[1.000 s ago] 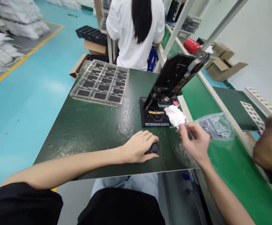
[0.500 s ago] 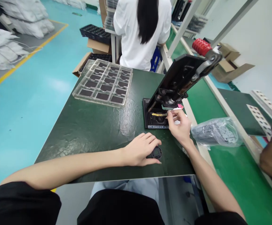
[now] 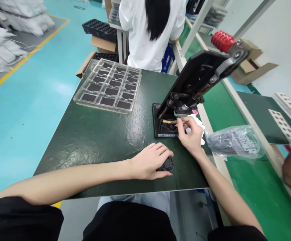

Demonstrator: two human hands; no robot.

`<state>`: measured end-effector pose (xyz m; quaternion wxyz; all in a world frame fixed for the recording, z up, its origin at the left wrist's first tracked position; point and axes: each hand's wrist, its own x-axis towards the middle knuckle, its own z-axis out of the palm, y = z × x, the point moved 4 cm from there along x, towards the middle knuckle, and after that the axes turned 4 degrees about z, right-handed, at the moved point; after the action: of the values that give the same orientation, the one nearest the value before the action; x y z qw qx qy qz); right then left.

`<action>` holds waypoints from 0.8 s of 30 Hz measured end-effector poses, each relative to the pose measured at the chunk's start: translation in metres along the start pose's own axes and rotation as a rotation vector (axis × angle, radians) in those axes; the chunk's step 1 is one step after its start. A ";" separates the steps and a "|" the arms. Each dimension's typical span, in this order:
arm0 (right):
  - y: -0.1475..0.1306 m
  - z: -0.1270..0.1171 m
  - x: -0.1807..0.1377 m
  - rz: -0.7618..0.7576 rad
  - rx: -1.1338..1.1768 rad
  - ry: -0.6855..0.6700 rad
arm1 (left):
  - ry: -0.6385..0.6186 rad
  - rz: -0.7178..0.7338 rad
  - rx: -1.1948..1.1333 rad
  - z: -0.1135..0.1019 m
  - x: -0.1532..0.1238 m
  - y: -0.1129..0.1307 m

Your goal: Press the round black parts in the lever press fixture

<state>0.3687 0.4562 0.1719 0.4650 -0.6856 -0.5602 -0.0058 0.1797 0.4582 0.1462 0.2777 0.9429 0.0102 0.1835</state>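
Strip [image 3: 169, 122], yellow and narrow, is lying in the base [image 3: 156, 125] of the black press [image 3: 195, 75], its long axis running side to side and its right end pointing at the right hand [image 3: 192, 134]. Thumb and forefinger there are forming a pinch; whether they are gripping the strip or a small tool, I am not able to tell. The left hand [image 3: 149, 162] is resting on the green table [image 3: 105, 134], half curled, thumb and forefinger grasping a black disc [image 3: 168, 164] by opposite edges; the disc is lying flat, nearer the person [image 3: 130, 221] than the press. The right hand is screening part of the base and of a crumpled white wad [image 3: 198, 120] beyond it. The red handle [image 3: 223, 41] is standing raised above. A clear tray [image 3: 121, 109], dark rectangles [image 3: 107, 101] showing in its cells, is occupying the table's far left. A clear bag [image 3: 233, 142] of grey parts [image 3: 248, 142] is lying to the right, partly on the green belt [image 3: 250, 177]. A co-worker [image 3: 147, 47] in white is facing away beyond.
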 end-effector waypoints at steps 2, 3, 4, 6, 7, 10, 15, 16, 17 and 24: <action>-0.001 0.001 0.001 -0.004 0.008 -0.010 | 0.006 -0.001 -0.052 -0.001 0.000 -0.001; -0.002 0.002 0.002 -0.007 0.006 -0.020 | 0.011 -0.008 -0.093 -0.001 0.001 -0.002; -0.003 0.003 0.003 -0.009 0.001 -0.032 | 0.017 -0.018 -0.142 -0.002 0.001 -0.003; -0.003 0.004 0.004 -0.005 -0.010 -0.051 | 0.026 -0.036 -0.241 -0.004 0.002 -0.006; -0.003 0.005 0.004 0.000 -0.011 -0.054 | 0.028 -0.046 -0.282 -0.005 0.003 -0.008; -0.002 0.005 0.004 0.008 0.013 -0.057 | 0.011 -0.070 -0.352 -0.006 0.004 -0.011; 0.002 0.008 0.003 0.007 0.019 -0.066 | -0.024 -0.107 -0.356 -0.006 0.005 -0.013; 0.001 0.009 0.002 -0.008 0.022 -0.060 | -0.027 -0.113 -0.355 -0.006 0.005 -0.013; 0.000 0.008 0.002 -0.024 0.030 -0.049 | -0.029 -0.118 -0.354 -0.006 0.005 -0.013; -0.019 -0.031 -0.020 0.097 0.215 0.041 | -0.007 -0.110 -0.358 -0.004 0.003 -0.013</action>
<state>0.3622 0.4195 0.1908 0.5470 -0.6577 -0.5142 0.0626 0.1820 0.4720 0.1436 0.4507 0.8771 0.0279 0.1635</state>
